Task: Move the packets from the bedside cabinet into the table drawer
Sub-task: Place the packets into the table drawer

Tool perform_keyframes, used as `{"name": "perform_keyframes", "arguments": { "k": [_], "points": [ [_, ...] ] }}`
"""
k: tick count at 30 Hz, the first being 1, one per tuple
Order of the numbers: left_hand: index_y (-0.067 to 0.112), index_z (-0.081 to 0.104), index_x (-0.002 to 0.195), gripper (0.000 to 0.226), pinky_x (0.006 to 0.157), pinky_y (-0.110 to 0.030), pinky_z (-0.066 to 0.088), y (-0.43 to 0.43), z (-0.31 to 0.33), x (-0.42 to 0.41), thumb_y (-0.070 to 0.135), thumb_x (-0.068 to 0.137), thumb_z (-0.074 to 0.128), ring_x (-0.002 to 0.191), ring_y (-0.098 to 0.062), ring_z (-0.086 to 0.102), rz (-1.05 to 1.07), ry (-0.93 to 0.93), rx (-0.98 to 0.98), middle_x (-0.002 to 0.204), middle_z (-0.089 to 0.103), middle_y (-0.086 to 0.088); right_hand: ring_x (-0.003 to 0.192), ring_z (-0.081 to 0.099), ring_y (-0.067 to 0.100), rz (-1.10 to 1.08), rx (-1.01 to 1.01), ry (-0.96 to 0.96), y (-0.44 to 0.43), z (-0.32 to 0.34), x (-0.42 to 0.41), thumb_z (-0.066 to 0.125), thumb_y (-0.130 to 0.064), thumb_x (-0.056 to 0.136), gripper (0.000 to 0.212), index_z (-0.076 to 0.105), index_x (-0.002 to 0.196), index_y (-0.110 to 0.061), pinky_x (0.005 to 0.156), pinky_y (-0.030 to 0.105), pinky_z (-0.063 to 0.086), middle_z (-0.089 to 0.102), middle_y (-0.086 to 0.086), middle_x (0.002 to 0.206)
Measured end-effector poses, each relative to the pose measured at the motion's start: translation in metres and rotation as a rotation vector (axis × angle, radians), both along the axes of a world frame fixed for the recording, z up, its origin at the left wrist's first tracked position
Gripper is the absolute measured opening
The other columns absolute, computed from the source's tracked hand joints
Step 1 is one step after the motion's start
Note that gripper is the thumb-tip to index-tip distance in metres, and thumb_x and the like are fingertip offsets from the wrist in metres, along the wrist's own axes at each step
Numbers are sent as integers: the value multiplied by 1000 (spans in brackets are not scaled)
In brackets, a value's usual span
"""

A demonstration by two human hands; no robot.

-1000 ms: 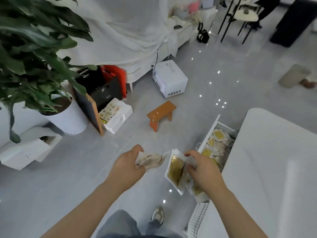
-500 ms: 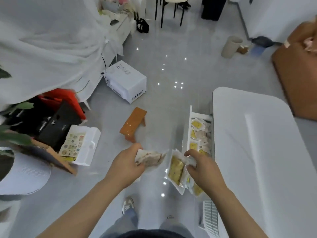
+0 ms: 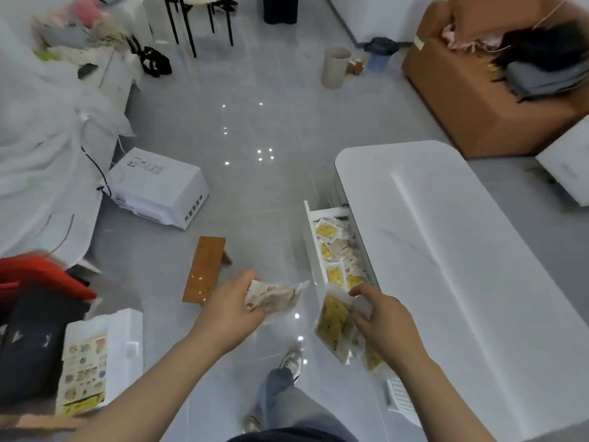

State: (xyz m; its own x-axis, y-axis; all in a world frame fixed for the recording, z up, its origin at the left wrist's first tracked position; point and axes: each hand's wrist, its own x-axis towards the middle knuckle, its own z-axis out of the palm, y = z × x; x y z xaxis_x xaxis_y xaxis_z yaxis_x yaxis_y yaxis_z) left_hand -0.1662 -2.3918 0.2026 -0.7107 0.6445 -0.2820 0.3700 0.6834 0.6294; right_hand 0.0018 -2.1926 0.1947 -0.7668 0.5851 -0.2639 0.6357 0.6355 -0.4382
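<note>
Obs.: a pale, crinkled plastic packet (image 3: 276, 296) is gripped in the curled fingers of the left hand (image 3: 232, 309), at 9 o'clock of the right hand (image 3: 384, 325). The right hand's fingers are pinched round a fanned bunch of clear, yellow-filled packets (image 3: 333, 323). Both loads are held at 6 o'clock of the open white table drawer (image 3: 310, 244), presumably for dropping in. Loose yellow and beige packets (image 3: 325, 231) are seen lying inside it, under the edge of the rounded white table (image 3: 462, 266). The bedside cabinet cannot be identified.

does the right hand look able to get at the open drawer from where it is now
Probably yes. The right hand, gripping yellow packets, is just at the near end of the drawer, which stands pulled out with its top open; nothing lies between them.
</note>
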Motion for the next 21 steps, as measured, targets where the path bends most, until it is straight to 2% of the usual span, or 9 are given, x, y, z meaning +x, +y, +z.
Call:
{"name": "perform_keyframes", "arguments": {
  "k": [3, 8, 12, 16, 21],
  "points": [
    [25, 47, 84, 20, 57, -34, 44, 27, 2, -24, 17, 76, 63, 68, -15, 55, -46, 15, 7, 73, 58, 3, 90, 61, 20, -34, 7, -11, 23, -5, -16, 56, -20, 85, 34, 56, 118, -30, 67, 29, 42, 68, -5, 95],
    [29, 38, 70, 29, 51, -29, 33, 76, 6, -57, 15, 73, 64, 57, -11, 46, -137, 22, 9, 62, 50, 4, 98, 60, 16, -138, -9, 3, 58, -3, -27, 58, -24, 86, 34, 55, 119, -31, 71, 25, 40, 66, -11, 106],
    [26, 44, 75, 22, 53, -30, 37, 116, 0, -73, 16, 73, 63, 63, -13, 52, -207, 17, -20, 66, 54, 4, 93, 60, 18, -228, -22, 10, 77, -8, -26, 59, -25, 86, 32, 56, 117, -31, 67, 26, 37, 67, -8, 95],
    [22, 49, 81, 17, 54, -31, 39, 153, -3, -84, 12, 73, 61, 67, -16, 55, -300, -28, -37, 71, 59, 3, 95, 60, 18, -338, -27, -15, 87, -14, -22, 60, -27, 86, 31, 55, 116, -33, 67, 26, 36, 67, -9, 99],
    [25, 48, 82, 20, 55, -26, 41, 199, -11, -108, 12, 73, 61, 67, -11, 56, -436, -74, -66, 74, 60, 5, 97, 60, 17, -476, -44, -31, 94, -23, -32, 59, -28, 86, 32, 54, 117, -34, 68, 25, 36, 66, -10, 103]
  ]
}}
